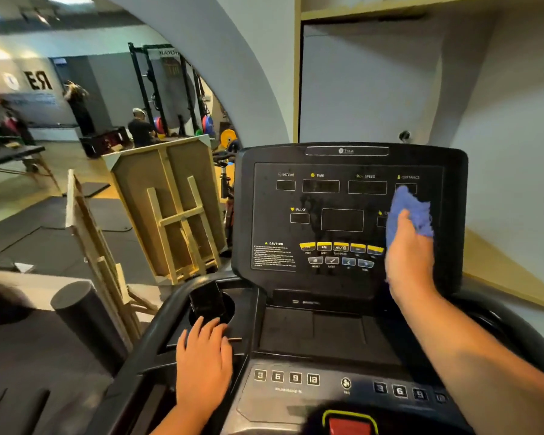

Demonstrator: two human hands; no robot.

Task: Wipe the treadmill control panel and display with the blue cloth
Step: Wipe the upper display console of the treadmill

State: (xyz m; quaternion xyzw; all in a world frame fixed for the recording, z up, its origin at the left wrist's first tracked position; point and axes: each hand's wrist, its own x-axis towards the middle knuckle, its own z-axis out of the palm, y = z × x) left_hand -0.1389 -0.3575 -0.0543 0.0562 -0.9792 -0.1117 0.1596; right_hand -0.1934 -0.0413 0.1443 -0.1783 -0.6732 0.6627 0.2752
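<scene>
The black treadmill display point(333, 215) stands upright ahead, with dark readout windows and a row of yellow buttons point(339, 248). My right hand point(410, 259) presses a crumpled blue cloth point(410, 211) against the display's right side, covering part of the distance and lower right windows. Below lies the lower control panel point(296, 378) with numbered keys. My left hand point(203, 362) rests flat on the console's left side, fingers spread, just in front of a cup holder point(230, 306).
A dark phone-like object point(206, 301) stands in the cup holder. A red stop button point(349, 425) sits at the bottom edge. Wooden crates point(170, 208) and a black foam roller point(82, 312) stand left of the treadmill. People and weight racks appear far left.
</scene>
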